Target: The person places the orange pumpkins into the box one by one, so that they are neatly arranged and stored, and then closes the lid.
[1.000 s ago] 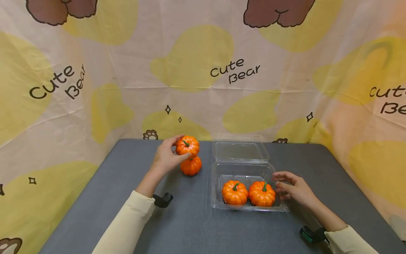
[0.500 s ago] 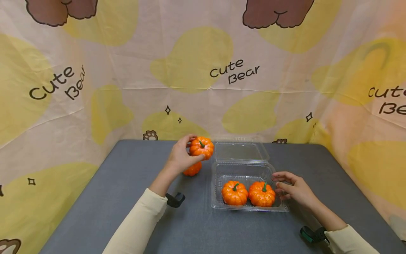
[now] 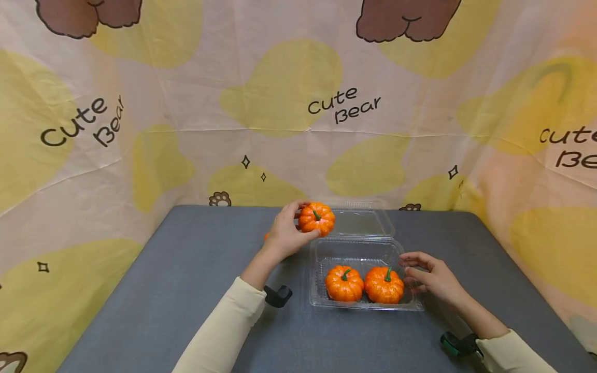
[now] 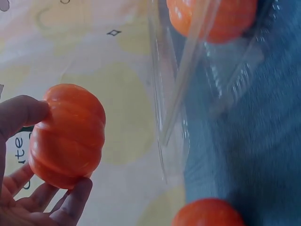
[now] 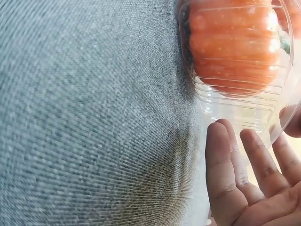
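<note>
My left hand (image 3: 290, 230) holds a small orange pumpkin (image 3: 316, 218) with a green stem, thumb on one side and fingers on the other. In the left wrist view, the held pumpkin (image 4: 70, 134) is raised in front of the backdrop. Below and right of it lies a clear plastic clamshell box (image 3: 368, 306), lid (image 3: 364, 223) folded back. Two more pumpkins sit side by side in the box's front, the left one (image 3: 344, 284) and the right one (image 3: 384, 285). My right hand (image 3: 436, 280) is at the box's right end, its fingers (image 5: 221, 165) extended beside the clear wall.
Another pumpkin (image 4: 209, 214) lies on the grey table (image 3: 205, 259) left of the box, mostly hidden behind my left hand in the head view. A patterned cloth backdrop (image 3: 280, 103) rises behind the table and along both sides.
My left hand has carried its pumpkin rightward, from above the loose pumpkin to near the box's lid. The right hand and the box have stayed put.
</note>
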Tool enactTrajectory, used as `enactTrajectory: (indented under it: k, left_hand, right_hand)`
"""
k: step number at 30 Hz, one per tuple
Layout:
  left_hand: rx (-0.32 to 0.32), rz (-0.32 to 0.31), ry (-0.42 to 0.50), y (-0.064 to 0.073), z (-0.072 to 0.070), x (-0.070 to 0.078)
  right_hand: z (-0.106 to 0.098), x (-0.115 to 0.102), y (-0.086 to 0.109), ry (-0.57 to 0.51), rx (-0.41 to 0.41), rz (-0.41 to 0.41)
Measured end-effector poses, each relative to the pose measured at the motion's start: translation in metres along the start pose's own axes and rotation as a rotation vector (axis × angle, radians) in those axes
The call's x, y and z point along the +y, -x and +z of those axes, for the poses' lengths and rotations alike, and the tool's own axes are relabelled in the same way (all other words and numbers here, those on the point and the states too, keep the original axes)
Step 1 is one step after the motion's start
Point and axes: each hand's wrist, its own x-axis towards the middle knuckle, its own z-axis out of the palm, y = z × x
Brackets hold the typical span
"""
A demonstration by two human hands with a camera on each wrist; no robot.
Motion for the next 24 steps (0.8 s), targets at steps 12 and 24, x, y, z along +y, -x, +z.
enactTrajectory:
  k: [12, 24]
  left_hand:
    - [-0.103, 0.023, 0.03, -0.006, 0.031, 0.009]
    - [-0.221, -0.003, 0.004, -0.012, 0.058, 0.018]
  right_hand:
    - [0.0, 0.001, 0.0, 0.01, 0.005, 0.002]
    - [-0.001, -0.001, 0.0, 0.008, 0.004, -0.004]
